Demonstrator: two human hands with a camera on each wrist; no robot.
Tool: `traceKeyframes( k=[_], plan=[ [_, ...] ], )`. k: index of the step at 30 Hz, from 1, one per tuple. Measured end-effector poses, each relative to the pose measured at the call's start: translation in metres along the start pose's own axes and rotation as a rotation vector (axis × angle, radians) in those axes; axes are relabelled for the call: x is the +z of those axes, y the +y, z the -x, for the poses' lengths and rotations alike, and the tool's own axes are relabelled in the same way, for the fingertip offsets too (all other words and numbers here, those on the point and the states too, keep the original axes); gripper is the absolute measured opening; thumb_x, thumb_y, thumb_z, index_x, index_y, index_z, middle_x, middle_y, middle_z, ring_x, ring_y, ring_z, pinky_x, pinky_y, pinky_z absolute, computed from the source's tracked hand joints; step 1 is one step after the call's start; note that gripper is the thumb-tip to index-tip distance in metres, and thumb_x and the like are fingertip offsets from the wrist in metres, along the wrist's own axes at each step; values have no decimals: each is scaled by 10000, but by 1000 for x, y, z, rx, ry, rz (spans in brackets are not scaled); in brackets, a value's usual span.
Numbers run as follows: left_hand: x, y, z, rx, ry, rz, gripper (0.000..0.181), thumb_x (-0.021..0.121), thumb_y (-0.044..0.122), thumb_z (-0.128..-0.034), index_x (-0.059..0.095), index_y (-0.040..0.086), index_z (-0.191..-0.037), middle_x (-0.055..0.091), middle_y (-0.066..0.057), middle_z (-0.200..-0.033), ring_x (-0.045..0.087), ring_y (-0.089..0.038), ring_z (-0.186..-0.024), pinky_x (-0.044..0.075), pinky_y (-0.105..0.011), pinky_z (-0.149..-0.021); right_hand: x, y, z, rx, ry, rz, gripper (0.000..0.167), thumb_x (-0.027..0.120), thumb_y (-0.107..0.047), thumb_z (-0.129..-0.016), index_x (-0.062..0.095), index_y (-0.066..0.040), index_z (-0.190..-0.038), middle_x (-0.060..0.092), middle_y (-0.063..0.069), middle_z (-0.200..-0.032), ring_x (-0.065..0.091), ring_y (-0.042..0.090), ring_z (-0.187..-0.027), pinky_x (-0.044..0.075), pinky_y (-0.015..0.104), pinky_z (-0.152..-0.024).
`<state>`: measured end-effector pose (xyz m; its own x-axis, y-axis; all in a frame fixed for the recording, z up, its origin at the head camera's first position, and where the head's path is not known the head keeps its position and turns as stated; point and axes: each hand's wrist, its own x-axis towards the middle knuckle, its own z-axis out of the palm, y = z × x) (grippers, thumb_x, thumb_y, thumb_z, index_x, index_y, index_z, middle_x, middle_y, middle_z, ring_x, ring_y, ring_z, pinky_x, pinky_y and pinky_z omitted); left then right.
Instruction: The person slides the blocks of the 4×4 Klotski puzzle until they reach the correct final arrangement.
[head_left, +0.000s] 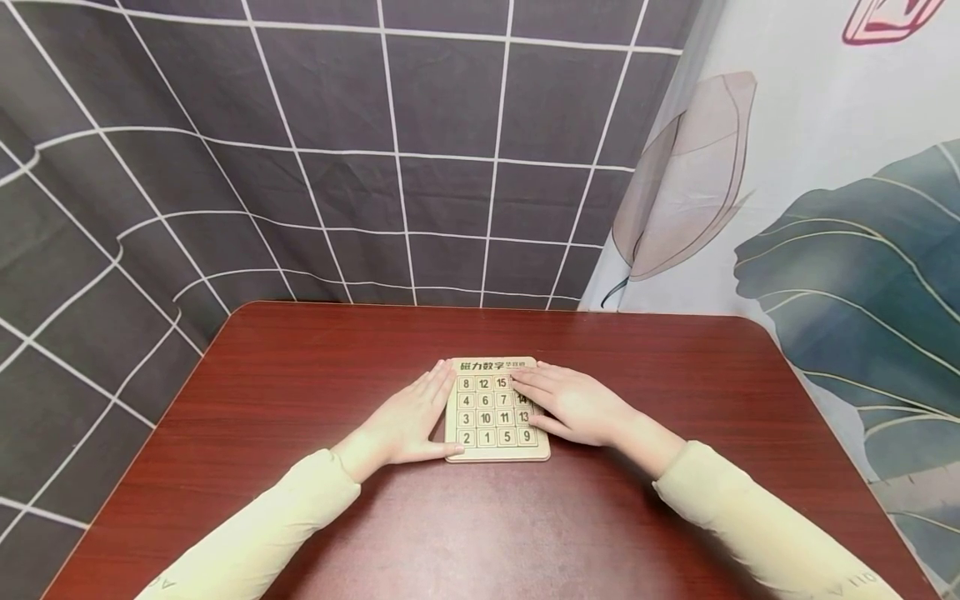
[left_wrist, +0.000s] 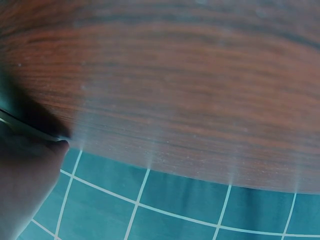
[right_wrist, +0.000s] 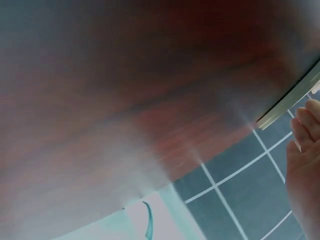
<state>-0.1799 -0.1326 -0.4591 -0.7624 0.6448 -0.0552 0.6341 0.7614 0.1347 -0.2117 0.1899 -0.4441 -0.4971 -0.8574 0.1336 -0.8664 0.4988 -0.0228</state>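
Note:
A pale wooden sliding number puzzle lies flat on the table in the head view, its numbered square tiles set in rows beneath a line of printed characters. Along its left edge rests my left hand, fingers extended and thumb reaching over the lower left corner. My right hand lies over the right side, straight fingertips touching the upper right tiles and covering part of them, the thumb near tile 13. In the right wrist view the puzzle's edge shows beside the right hand. Only part of the left hand appears in the left wrist view.
The reddish-brown wooden table has rounded far corners. Behind it hangs a dark curtain with a white grid. A pale curtain with large leaf prints hangs at the right.

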Motion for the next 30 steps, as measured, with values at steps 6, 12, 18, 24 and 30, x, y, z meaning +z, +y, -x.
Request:
traceKeyframes(
  k=[6,12,18,24,30],
  plan=[
    [1,0,0,0,6,-9,1118,613,677,-957,228,-126,-1632,232,-297,-1728,213,-415,-1639,270,-484,-1344,0,1,18,14,-5,9,587,652,-369,-1044,578,-23,-1512,574,111,-1587,525,294,-1499,413,491,-1269],
    [2,-1,0,4,8,-15,1116,607,682,-959,232,-126,-1631,236,-298,-1727,216,-416,-1638,273,-485,-1343,4,-2,28,-47,51,21,585,702,-355,-1009,610,-22,-1481,604,126,-1554,563,275,-1466,456,503,-1230],
    [4,-2,0,2,2,-18,1121,601,685,-959,222,-126,-1634,225,-298,-1729,207,-415,-1640,269,-484,-1344,6,-4,28,-75,62,49,575,693,-371,-1015,623,-23,-1468,619,123,-1539,585,278,-1442,466,489,-1218],
    [4,-2,-1,-6,-18,-22,1134,592,697,-958,201,-118,-1642,197,-294,-1737,186,-409,-1645,249,-477,-1350,5,-2,24,-60,46,37,575,692,-347,-1015,613,-8,-1473,610,139,-1545,577,304,-1449,462,509,-1224],
    [1,0,-1,-5,-12,-3,1128,607,685,-955,217,-124,-1636,213,-298,-1733,198,-414,-1642,265,-486,-1345,5,4,16,-8,13,29,560,658,-339,-1041,597,-9,-1489,591,129,-1566,563,323,-1460,438,506,-1242]
  ],
)
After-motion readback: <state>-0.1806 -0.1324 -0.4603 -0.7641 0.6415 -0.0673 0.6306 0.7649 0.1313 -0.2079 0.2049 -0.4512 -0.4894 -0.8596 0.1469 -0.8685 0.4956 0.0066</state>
